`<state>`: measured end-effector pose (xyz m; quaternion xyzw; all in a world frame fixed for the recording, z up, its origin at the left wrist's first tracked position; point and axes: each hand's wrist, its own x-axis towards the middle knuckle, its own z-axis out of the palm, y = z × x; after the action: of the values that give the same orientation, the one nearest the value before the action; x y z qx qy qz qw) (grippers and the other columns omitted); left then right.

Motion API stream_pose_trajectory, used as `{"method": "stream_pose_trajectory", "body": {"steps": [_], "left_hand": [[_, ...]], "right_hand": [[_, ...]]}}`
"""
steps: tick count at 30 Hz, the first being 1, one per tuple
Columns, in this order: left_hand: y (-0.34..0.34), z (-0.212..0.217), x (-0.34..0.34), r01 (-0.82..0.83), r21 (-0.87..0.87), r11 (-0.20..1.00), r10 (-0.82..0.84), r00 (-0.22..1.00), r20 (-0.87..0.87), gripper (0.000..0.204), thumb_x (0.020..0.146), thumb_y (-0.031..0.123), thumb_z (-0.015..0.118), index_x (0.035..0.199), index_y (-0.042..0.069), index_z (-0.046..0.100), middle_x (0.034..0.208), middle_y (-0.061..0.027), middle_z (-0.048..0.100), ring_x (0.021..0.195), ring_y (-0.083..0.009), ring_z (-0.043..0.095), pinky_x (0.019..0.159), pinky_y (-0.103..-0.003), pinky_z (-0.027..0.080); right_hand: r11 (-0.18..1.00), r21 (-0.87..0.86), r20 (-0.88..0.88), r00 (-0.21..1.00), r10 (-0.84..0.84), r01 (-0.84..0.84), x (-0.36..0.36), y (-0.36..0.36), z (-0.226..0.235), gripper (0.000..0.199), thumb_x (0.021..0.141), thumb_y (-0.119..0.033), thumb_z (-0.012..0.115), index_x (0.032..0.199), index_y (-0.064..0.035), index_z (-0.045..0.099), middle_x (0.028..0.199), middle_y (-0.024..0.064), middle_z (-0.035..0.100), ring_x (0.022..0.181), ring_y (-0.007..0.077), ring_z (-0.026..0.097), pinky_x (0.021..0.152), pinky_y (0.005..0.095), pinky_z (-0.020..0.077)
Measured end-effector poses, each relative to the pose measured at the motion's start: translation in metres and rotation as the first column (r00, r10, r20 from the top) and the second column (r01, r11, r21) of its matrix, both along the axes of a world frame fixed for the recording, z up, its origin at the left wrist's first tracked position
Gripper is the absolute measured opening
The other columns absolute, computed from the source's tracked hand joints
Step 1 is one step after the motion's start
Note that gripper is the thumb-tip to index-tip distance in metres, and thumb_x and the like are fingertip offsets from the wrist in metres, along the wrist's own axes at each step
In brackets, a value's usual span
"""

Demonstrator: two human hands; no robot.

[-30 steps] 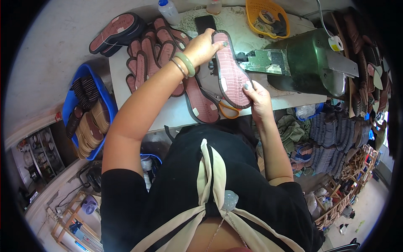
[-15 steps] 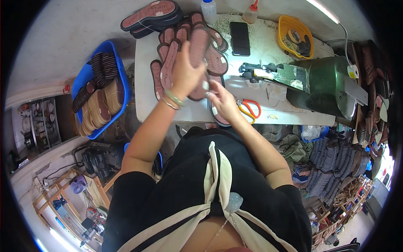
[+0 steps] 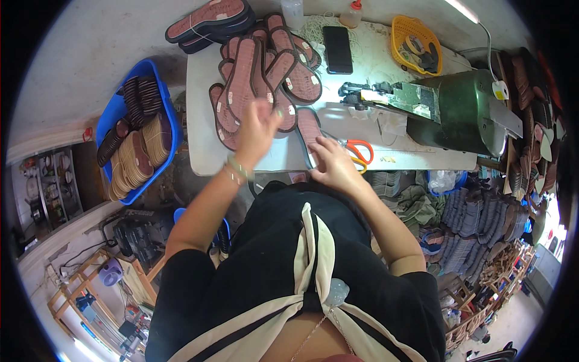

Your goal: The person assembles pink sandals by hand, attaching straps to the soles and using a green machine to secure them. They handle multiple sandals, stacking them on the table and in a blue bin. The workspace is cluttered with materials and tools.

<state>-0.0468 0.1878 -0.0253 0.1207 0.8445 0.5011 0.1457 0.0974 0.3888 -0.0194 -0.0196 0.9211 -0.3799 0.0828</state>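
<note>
Right now my right hand presses flat on one insole, lengthwise near-to-far; my left hand, blurred and seemingly empty, hovers over the insole pile.

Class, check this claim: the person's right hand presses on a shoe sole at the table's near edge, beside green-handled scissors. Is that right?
Not quite. In the head view the scissors have orange handles, not green. The rest holds: the right hand presses on a shoe sole at the near edge of the table.
</note>
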Motion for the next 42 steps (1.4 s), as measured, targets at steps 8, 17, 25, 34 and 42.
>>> {"method": "stream_pose_trajectory", "body": {"steps": [8,17,25,34,42], "left_hand": [[0.033,-0.018,0.051,-0.370,0.562,0.740,-0.440,0.366,0.820,0.035,0.102,0.034,0.044,0.124,0.007,0.049,0.116,-0.0108,0.060,0.104,-0.0211,0.062,0.083,-0.040,0.055],[0.033,-0.048,0.016,-0.232,0.468,0.853,-0.338,0.437,0.833,0.026,0.094,0.008,0.057,0.117,-0.005,0.054,0.109,-0.0121,0.064,0.097,-0.0199,0.066,0.087,-0.034,0.056],[0.040,-0.038,0.000,-0.092,0.518,0.850,-0.446,0.396,0.803,0.027,0.093,0.008,0.058,0.118,-0.004,0.054,0.112,-0.0096,0.064,0.103,-0.0156,0.063,0.092,-0.030,0.051],[0.036,0.015,0.017,-0.158,0.608,0.778,-0.481,0.473,0.738,0.033,0.096,0.011,0.056,0.127,0.004,0.051,0.115,-0.0041,0.062,0.105,-0.0127,0.060,0.093,-0.029,0.049],[0.046,0.035,0.015,-0.367,0.672,0.643,-0.433,0.550,0.714,0.023,0.096,0.011,0.056,0.116,0.000,0.056,0.111,-0.0097,0.064,0.103,-0.0176,0.062,0.092,-0.034,0.051]], "right_hand": [[0.995,-0.085,-0.262,0.962,-0.074,0.054,-0.003,-0.005,-0.007,0.053,0.072,-0.021,0.073,0.121,-0.0063,0.060,0.131,0.0169,0.055,0.120,0.0339,0.053,0.102,0.0448,0.0402],[0.978,0.060,-0.215,0.959,-0.184,0.201,0.047,0.052,-0.073,0.037,0.085,-0.014,0.064,0.120,-0.0034,0.059,0.139,0.0155,0.049,0.133,0.0334,0.042,0.109,0.0454,0.0337],[0.819,0.517,-0.293,0.950,-0.104,0.249,0.017,0.079,-0.112,0.034,0.089,-0.015,0.055,0.122,-0.0105,0.061,0.144,0.0143,0.043,0.135,0.0373,0.036,0.105,0.0503,0.0332],[0.470,-0.752,0.479,0.873,-0.090,0.461,-0.029,0.032,-0.003,0.041,0.091,-0.022,0.064,0.128,-0.0058,0.058,0.114,0.0039,0.065,0.104,0.0103,0.057,0.089,0.0282,0.0456],[0.489,-0.731,0.384,0.880,-0.280,0.475,-0.011,0.044,0.038,0.045,0.080,-0.018,0.076,0.119,-0.0006,0.061,0.101,0.0040,0.067,0.086,0.0091,0.060,0.082,0.0264,0.0497]]}}
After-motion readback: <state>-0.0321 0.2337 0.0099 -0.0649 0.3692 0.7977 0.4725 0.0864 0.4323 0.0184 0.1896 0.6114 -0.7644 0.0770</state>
